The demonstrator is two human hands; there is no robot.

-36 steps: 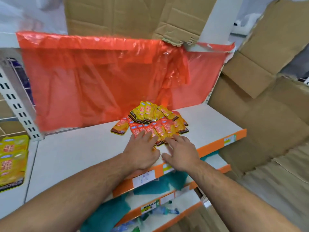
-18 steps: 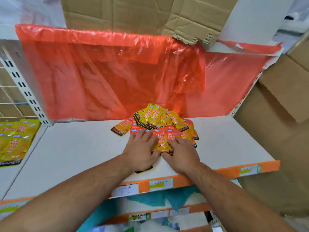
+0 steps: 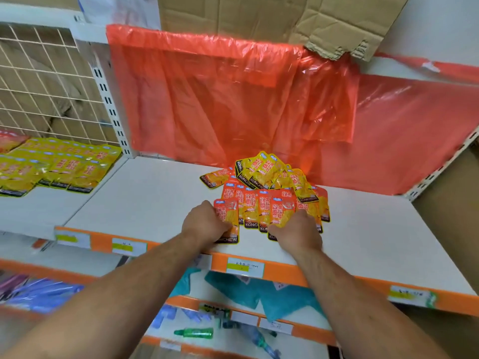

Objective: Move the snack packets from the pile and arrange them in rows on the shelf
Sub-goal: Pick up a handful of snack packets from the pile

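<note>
The light was bright and even, with soft shadows. The thin orange plastic sheet (image 3: pixel 233 99) shone in spots. The flat white shelf (image 3: pixel 142 198) looked bent near the blurry picture edges.

Left hand (image 3: pixel 204 224) gripping a red packet (image 3: pixel 229 212), right hand (image 3: pixel 298 230) gripping a second packet (image 3: pixel 282 209), pile (image 3: pixel 269 173) behind on white shelf (image 3: pixel 145 203)
</note>
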